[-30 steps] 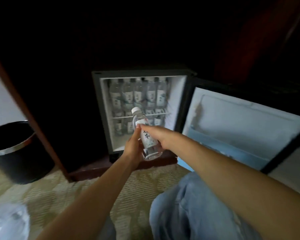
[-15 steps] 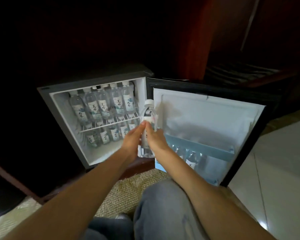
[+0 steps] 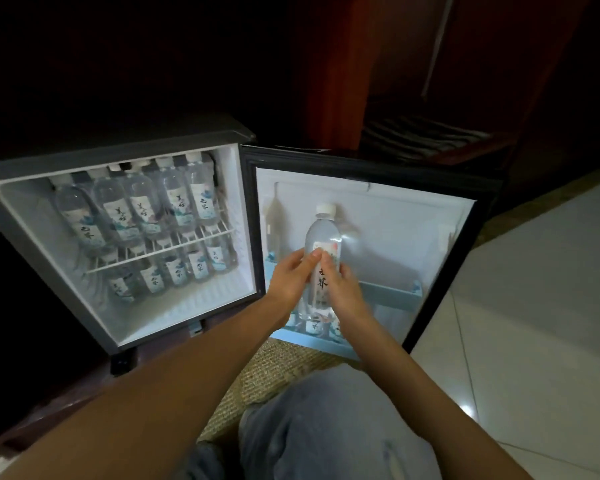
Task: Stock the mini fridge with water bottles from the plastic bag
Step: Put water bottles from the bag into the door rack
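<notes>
Holding the water bottle (image 3: 323, 237) upright just above the door shelf (image 3: 392, 294), the person had left hand (image 3: 291, 275) and right hand (image 3: 343, 289) both curled round its label | bottles (image 3: 314, 325) already stood in that shelf | best looked: lower base-first into a gap, release once seated.

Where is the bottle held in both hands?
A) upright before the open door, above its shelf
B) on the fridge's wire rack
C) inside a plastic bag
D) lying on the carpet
A: the left hand and right hand hold the water bottle upright before the open door, above the door shelf.
</notes>
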Available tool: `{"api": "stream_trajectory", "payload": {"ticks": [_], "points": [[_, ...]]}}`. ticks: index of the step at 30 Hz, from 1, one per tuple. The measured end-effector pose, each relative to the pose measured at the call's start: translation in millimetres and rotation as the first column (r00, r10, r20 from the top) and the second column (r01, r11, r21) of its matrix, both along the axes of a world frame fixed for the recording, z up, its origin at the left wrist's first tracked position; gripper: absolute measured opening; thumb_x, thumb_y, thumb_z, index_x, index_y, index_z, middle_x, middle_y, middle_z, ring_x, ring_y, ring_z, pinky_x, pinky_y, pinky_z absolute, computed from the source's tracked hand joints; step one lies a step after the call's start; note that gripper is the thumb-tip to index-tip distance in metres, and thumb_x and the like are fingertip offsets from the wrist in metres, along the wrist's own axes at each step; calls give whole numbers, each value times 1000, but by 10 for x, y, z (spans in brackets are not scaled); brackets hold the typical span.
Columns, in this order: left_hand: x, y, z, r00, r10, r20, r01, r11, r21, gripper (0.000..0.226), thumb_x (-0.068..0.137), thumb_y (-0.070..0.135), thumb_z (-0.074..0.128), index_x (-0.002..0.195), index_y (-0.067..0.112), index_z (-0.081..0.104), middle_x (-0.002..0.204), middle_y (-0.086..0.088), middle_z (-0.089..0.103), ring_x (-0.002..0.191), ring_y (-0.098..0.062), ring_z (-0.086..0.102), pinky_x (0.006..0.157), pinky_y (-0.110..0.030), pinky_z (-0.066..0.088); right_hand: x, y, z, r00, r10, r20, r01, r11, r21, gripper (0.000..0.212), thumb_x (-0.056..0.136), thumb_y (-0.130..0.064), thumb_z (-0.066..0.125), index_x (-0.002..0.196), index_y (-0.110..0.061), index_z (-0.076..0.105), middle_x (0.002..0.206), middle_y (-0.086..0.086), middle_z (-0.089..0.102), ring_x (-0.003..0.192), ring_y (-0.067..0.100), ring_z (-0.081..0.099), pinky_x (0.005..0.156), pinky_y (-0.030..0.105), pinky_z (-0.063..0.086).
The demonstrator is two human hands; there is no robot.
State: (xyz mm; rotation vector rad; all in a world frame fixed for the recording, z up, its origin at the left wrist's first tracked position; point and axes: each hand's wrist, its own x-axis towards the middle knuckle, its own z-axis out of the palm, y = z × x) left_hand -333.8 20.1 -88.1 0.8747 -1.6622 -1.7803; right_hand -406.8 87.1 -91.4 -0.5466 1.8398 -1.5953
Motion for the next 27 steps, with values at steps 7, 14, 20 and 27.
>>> {"api": "stream_trajectory", "payload": {"ticks": [7, 14, 20, 27], "points": [[-165, 166, -9, 986, -155, 61, 161, 979, -128, 23, 96, 24, 53, 116, 15, 59, 94, 3, 67, 69, 3, 66, 56, -8, 48, -166, 358, -235, 1000, -3, -23, 1, 995, -95, 43, 97, -46, 43, 130, -20, 49, 116, 2, 64, 96, 11, 64, 74, 25, 54], [-183, 339, -119, 951, -207, 229, 279, 895, -347, 48, 86, 22, 68, 131, 19, 53, 121, 1, 64, 102, -15, 64, 85, -30, 53, -450, 712, -490, 973, 119, -198, -154, 973, -171, 56, 81, -35, 65, 132, -23, 45, 123, 3, 64, 110, 19, 64, 89, 33, 54], [-279, 437, -414, 928, -192, 319, 345, 766, -542, 54, 64, 31, 86, 106, 24, 52, 110, 7, 62, 101, -10, 61, 81, -38, 56, -633, 965, -793, 926, 139, -351, -163, 986, -40, 58, 69, -37, 79, 114, -52, 44, 116, -25, 58, 109, -1, 58, 88, 15, 50], [-478, 456, -826, 957, -161, 242, 279, 740, -612, 51, 67, 34, 84, 104, 21, 52, 107, 8, 58, 97, -9, 59, 76, -31, 56, -840, 955, -1117, 902, 63, -427, -69, 998, 0, 56, 75, -18, 79, 118, -36, 48, 117, -20, 58, 103, -7, 56, 77, 2, 44]]}}
